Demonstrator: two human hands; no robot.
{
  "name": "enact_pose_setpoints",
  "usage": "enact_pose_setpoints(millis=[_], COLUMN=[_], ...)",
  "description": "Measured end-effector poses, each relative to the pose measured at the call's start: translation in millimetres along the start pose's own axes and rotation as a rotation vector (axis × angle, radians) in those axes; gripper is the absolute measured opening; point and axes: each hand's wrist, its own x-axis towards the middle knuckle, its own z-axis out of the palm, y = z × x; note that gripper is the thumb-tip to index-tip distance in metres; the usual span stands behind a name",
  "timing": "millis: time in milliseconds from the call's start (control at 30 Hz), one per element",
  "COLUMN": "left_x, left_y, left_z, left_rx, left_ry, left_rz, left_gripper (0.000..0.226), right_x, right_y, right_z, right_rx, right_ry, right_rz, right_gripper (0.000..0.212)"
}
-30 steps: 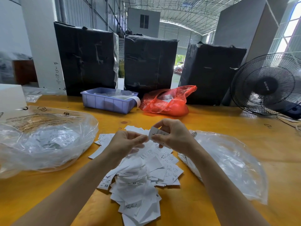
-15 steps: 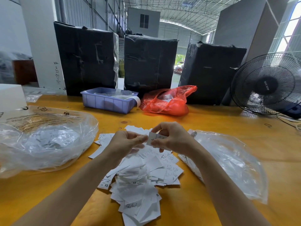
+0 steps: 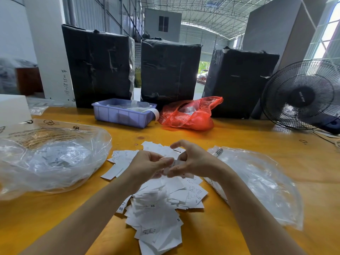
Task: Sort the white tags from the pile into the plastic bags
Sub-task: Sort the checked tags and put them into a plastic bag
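Observation:
A pile of white tags (image 3: 158,205) lies on the yellow table (image 3: 239,140) in front of me, some marked XS and S. My left hand (image 3: 147,165) and my right hand (image 3: 193,161) meet just above the pile's far part. Both pinch the same small white tag (image 3: 174,165) between thumb and fingers. A clear plastic bag (image 3: 51,159) holding several tags lies to the left. A flatter clear plastic bag (image 3: 261,183) lies to the right, partly under my right forearm.
At the back stand a lilac plastic tray (image 3: 123,114), a red plastic bag (image 3: 191,115) and three black-wrapped boxes (image 3: 169,70). A black fan (image 3: 301,94) stands at the far right, its cable on the table. A white box (image 3: 12,107) sits at the far left.
My right hand lowered the tag from in front of me down toward the pile, and my left hand closed in and took hold of the same tag.

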Motion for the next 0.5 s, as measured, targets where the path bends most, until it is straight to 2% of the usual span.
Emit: enact_pose_setpoints(millis=[133, 267, 367, 500], left_x=[3, 3, 3, 3], left_y=[2, 2, 1, 1], left_z=[-3, -3, 0, 3], left_rx=[-0.157, -0.262, -0.308, -0.346], left_ry=[0.118, 0.106, 0.121, 0.156], left_rz=[-0.014, -0.062, -0.065, -0.077], left_gripper=[0.017, 0.005, 0.009, 0.015], right_x=[0, 1, 2, 4], right_y=[0, 0, -3, -4], right_z=[-8, -9, -2, 8], right_rx=[0.104, 0.160, 0.131, 0.128], right_ry=[0.153, 0.318, 0.280, 0.203], right_rz=[-0.021, -0.065, -0.079, -0.074], right_gripper=[0.060, 0.038, 0.026, 0.028])
